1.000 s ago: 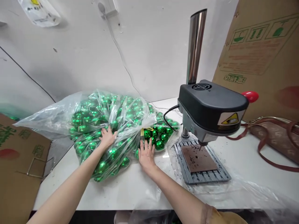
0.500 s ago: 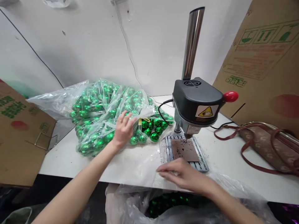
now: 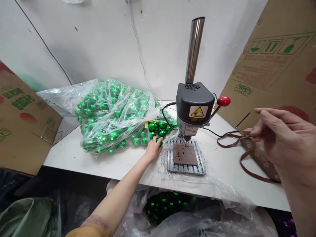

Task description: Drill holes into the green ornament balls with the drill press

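My left hand (image 3: 153, 150) reaches to the mouth of the clear plastic bag (image 3: 118, 115), its fingers apart and its fingertips against the shiny green faceted balls (image 3: 161, 133). Raised at the right, my right hand (image 3: 283, 135) has its fingers curled in; whether something small is inside cannot be made out. Between the hands stands a small black bench drill press (image 3: 196, 102) with a red lever knob (image 3: 224, 101). Under its bit, a brown plate (image 3: 185, 158) with a hole lies on the slotted metal base (image 3: 201, 169), strewn with dark shavings.
An open plastic bag (image 3: 172, 227) with more green balls sits below the table's front edge. Cardboard boxes stand at the left (image 3: 27, 121) and right (image 3: 269, 65). A brown handbag (image 3: 259, 158) with straps lies at the right. A black cord (image 3: 164, 115) runs beside the drill.
My left hand has moved right and down from above the bag to the loose balls. My right hand has risen from in front of the drill base to the far right. The view has shifted slightly.
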`<state>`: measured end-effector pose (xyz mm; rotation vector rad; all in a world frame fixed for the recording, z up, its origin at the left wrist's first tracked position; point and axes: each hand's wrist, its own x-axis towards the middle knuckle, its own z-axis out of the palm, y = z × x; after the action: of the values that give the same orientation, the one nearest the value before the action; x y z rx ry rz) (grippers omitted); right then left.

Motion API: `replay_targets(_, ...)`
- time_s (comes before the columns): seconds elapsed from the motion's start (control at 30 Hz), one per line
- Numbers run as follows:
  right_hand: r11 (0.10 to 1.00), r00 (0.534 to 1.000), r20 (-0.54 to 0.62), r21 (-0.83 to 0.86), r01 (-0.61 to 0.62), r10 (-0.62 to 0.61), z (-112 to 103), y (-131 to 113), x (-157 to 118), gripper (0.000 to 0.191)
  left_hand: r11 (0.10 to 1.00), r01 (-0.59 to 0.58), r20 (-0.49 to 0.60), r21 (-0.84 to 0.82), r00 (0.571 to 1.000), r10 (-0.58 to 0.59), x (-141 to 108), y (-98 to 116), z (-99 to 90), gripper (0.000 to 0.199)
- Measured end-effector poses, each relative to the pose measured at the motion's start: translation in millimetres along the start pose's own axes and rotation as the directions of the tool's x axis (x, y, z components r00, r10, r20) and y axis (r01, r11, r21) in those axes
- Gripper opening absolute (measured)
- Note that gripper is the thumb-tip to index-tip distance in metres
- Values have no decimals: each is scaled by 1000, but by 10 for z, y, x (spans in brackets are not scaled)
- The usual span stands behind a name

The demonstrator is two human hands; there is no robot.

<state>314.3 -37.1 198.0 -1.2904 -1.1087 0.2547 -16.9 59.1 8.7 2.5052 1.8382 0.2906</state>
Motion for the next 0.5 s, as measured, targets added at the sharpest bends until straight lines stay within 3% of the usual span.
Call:
replay_targets(0.07, 973, 983, 117, 171, -157, 138, 49, 40, -19, 45, 999, 0, 7, 51, 1000, -1, -110, -45, -30, 45)
replay_targets(0.13, 950, 968, 166, 219, -221, 187, 96, 80, -65, 43, 997, -8, 26, 78, 1000, 6, -197, -90, -63, 44)
replay_targets(0.37, 939, 943, 262, 220, -265, 204, 182, 149, -159, 40, 997, -66, 38, 47, 997, 64, -450, -273, -32, 45)
replay_targets(0.5, 937, 954, 246, 260, -235, 171, 236, 141, -122, 37, 989, -107, -24, -99, 994, 105, -547, -352, -14, 46)
